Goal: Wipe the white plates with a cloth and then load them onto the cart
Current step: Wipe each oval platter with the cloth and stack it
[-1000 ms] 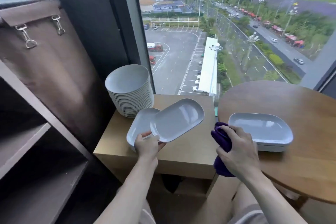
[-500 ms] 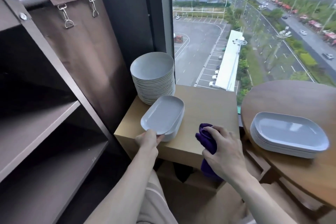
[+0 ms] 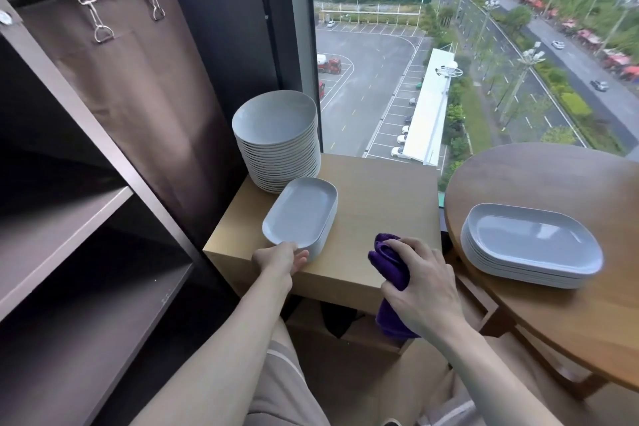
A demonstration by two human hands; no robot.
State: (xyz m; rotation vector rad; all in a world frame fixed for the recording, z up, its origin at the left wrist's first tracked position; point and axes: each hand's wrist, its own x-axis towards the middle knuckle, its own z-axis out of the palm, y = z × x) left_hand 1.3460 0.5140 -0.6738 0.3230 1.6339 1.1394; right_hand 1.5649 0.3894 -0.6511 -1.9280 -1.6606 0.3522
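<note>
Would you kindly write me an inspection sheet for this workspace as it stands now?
Surface: square wooden table beside a round wooden table.
Job's things: stack of round plates and short stack of oblong plates on the square table; another oblong stack on the round table; cart shelves at the left, no plates visible on them.
Clutter: nothing seen.
Hands: left hand at the near rim of the short stack's top plate, grip unclear; right hand grips a purple cloth.
Cables: nothing seen.
Surroundings: brown bag clipped to the cart; window over a car park.
</note>
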